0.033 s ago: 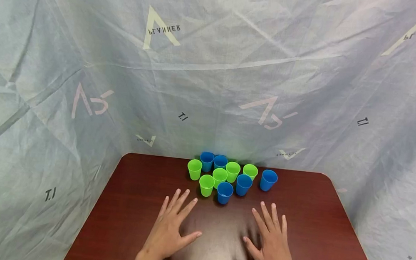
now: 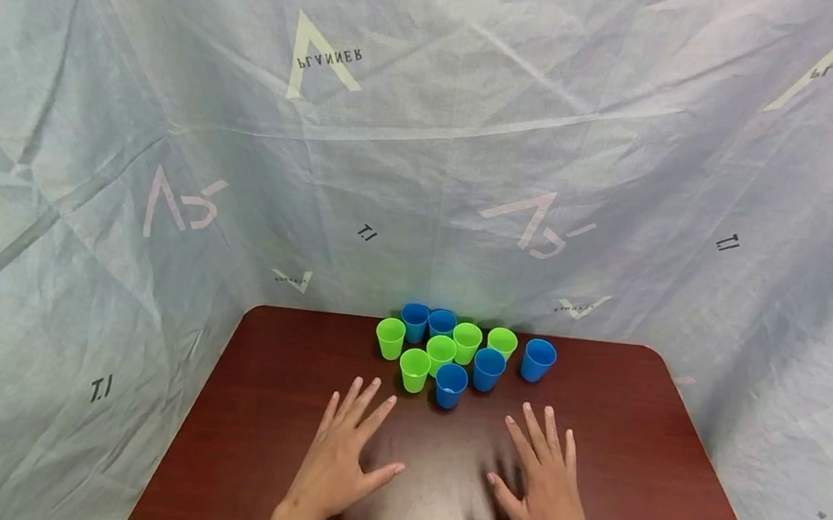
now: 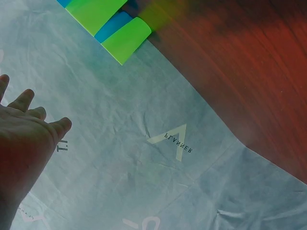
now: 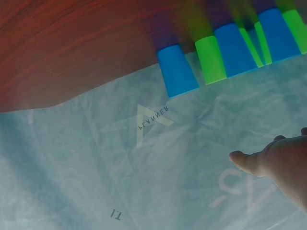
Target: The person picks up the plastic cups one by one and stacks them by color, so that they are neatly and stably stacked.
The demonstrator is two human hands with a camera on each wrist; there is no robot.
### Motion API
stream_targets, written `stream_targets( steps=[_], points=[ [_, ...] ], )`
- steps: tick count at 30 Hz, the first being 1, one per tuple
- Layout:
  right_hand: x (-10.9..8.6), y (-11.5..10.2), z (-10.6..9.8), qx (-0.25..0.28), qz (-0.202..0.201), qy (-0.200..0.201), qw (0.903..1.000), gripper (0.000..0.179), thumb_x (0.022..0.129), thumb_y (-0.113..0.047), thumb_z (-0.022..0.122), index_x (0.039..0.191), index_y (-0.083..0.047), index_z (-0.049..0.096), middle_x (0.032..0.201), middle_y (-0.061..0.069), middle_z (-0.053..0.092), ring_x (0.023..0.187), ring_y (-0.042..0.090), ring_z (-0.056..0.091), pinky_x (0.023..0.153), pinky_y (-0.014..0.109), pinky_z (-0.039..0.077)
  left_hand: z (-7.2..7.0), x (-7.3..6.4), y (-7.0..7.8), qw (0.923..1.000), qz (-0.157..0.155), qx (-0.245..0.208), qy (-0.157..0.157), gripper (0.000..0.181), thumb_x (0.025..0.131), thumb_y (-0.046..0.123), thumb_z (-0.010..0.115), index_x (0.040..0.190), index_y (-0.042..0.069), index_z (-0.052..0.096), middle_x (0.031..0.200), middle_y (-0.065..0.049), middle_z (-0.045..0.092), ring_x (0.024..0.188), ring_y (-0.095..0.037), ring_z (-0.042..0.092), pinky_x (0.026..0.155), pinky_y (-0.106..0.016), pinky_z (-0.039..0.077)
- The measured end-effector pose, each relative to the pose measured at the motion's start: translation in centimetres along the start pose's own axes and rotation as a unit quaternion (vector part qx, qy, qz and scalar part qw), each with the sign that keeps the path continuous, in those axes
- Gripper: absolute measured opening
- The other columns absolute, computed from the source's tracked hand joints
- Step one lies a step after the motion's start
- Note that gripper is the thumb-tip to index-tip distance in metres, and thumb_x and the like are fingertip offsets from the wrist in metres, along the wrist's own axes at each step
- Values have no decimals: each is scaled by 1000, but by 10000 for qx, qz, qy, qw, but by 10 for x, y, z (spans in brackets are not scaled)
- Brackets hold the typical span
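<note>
Several green and blue plastic cups stand upright, mouths up, in a cluster near the table's far edge. My left hand (image 2: 338, 462) is held over the table with fingers straight and spread, holding nothing. Nearest to it is the front green cup (image 2: 415, 373), beyond the fingertips. My right hand (image 2: 545, 490) mirrors it, fingers spread, nothing held. The front blue cup (image 2: 451, 387) sits between the two hands, farther back. Off to the right stands another blue cup (image 2: 538, 361), apart from the rest. Each wrist view shows part of its own hand, well apart from the cups.
The dark red-brown wooden table (image 2: 259, 412) has rounded far corners. Pale grey printed cloth (image 2: 424, 185) hangs close behind its far edge and along both sides. At the back left, a green cup (image 2: 389, 339) stands beside two blue cups (image 2: 414, 324).
</note>
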State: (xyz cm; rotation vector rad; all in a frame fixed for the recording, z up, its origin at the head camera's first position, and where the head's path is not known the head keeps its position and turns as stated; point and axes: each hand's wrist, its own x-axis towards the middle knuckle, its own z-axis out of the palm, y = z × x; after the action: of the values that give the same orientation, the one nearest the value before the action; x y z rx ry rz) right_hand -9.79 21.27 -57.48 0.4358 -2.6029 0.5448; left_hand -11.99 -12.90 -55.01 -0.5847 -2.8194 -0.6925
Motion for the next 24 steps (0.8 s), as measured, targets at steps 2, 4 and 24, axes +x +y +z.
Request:
stream_targets(
  steps=[2, 4, 24],
  points=[
    [2, -1, 0, 10, 13, 9, 10000, 89, 84, -42, 85, 162, -24, 45, 174, 8, 32, 163, 43, 20, 127, 70, 10, -1, 0, 0, 10000, 2, 35, -9, 94, 88, 68, 74, 166, 41, 30, 178, 1, 24, 167, -31, 15, 129, -67, 18],
    [3, -2, 0, 43, 6, 5, 10000, 90, 84, -41, 84, 162, -24, 43, 175, 7, 31, 163, 44, 20, 129, 69, 8, -2, -1, 0, 10000, 15, 63, 42, 93, 88, 68, 74, 166, 40, 30, 178, 1, 24, 167, -32, 16, 129, -67, 18],
    [8, -13, 11, 157, -49, -31, 9999, 88, 87, -42, 81, 163, -25, 41, 175, 5, 30, 165, 39, 16, 127, 70, 12, 3, -12, 5, 9997, -95, -205, 65, 89, 90, 62, 76, 165, 38, 34, 176, -1, 29, 166, -29, 19, 129, -64, 23]
  ],
)
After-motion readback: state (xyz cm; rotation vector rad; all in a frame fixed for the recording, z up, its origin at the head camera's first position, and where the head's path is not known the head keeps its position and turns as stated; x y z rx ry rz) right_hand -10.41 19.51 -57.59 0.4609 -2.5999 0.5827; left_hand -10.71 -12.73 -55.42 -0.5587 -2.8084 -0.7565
